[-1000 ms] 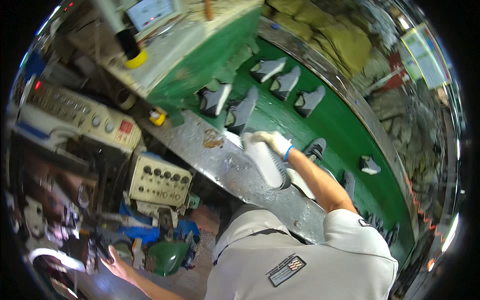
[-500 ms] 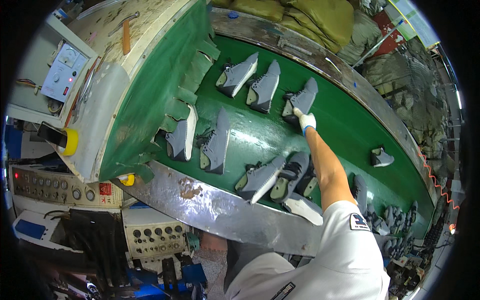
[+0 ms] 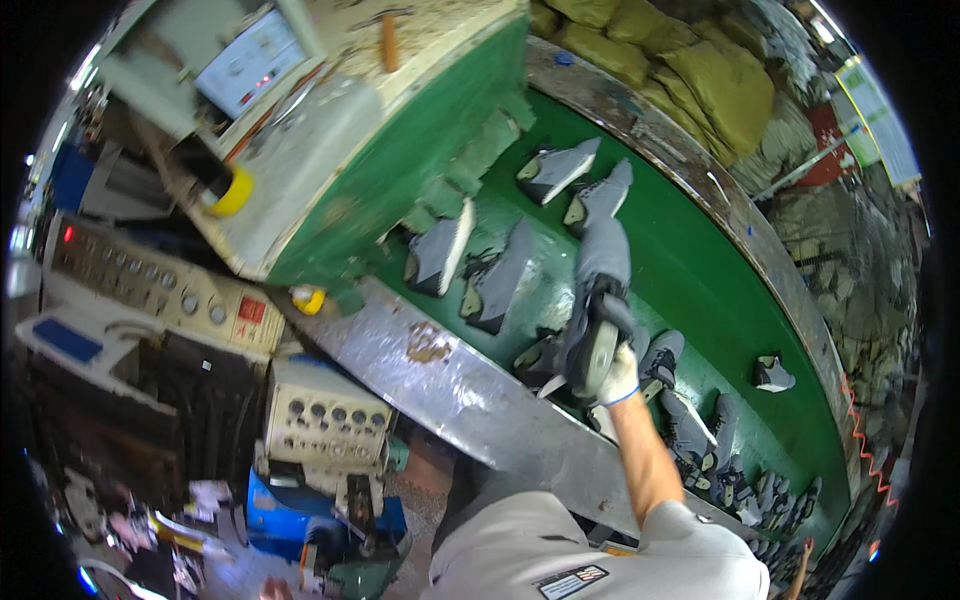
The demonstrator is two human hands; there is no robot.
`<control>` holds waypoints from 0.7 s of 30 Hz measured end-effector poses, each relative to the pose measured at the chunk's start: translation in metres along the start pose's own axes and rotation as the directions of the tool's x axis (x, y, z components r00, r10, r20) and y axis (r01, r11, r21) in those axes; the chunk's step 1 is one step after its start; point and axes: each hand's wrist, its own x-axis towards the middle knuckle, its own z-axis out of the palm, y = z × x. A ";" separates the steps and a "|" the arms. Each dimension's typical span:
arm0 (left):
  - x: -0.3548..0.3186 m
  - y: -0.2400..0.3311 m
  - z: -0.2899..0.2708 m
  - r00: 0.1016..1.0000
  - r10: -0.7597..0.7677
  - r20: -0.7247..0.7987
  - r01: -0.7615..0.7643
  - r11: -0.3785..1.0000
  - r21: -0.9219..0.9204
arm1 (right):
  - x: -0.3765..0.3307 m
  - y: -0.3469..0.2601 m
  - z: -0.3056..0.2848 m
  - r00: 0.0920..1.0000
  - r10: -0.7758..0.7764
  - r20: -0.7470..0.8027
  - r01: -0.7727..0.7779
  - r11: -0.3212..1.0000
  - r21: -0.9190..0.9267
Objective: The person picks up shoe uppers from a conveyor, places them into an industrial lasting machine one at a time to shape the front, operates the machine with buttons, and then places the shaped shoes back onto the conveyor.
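Note:
A grey shoe (image 3: 604, 255) is in my right hand (image 3: 620, 376), whose white-gloved fingers close on its heel end. Its toe points away from me over the green conveyor belt (image 3: 690, 270). More grey shoes lie around it: a white-soled shoe (image 3: 440, 248) and a dark-heeled shoe (image 3: 500, 278) to the left, another white-soled shoe (image 3: 560, 170) and a shoe (image 3: 606, 195) farther off. Partly hidden by the held shoe is one more shoe (image 3: 538, 356). Close to my hand on the right rests a shoe (image 3: 660, 358). I do not see my left hand.
A metal ledge (image 3: 470, 390) borders the belt's near side. Left stand a bench (image 3: 330, 130) with a hammer (image 3: 389, 42), and control panels (image 3: 335, 420). Several sacks (image 3: 715, 95) pile up beyond the belt. Another person's arm (image 3: 802, 570) shows at lower right.
My right hand has drawn back toward me from the far shoes and now holds a shoe over the belt. The view has turned, shifting the bench and panels rightward.

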 end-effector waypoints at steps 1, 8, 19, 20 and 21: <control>-0.002 0.005 0.003 0.998 0.055 0.032 -0.053 0.997 -0.062 | -0.009 0.031 0.014 0.994 0.105 0.022 -0.107 0.991 0.078; -0.053 0.253 0.058 0.751 0.582 0.314 -0.019 0.493 -0.870 | -0.031 0.266 0.055 0.754 0.580 0.307 -0.472 0.804 -0.361; 0.014 0.100 0.000 0.970 0.097 0.223 0.194 0.249 -0.949 | -0.164 0.486 0.250 0.672 0.733 0.102 -0.238 0.344 -0.908; 0.020 0.091 -0.003 0.981 0.051 0.186 0.168 0.249 -0.954 | -0.161 0.503 0.246 0.655 0.734 0.180 -0.146 0.357 -0.923; 0.027 0.082 -0.007 0.989 0.008 0.149 0.142 0.252 -0.957 | -0.161 0.523 0.245 0.697 0.689 0.199 -0.047 0.321 -0.946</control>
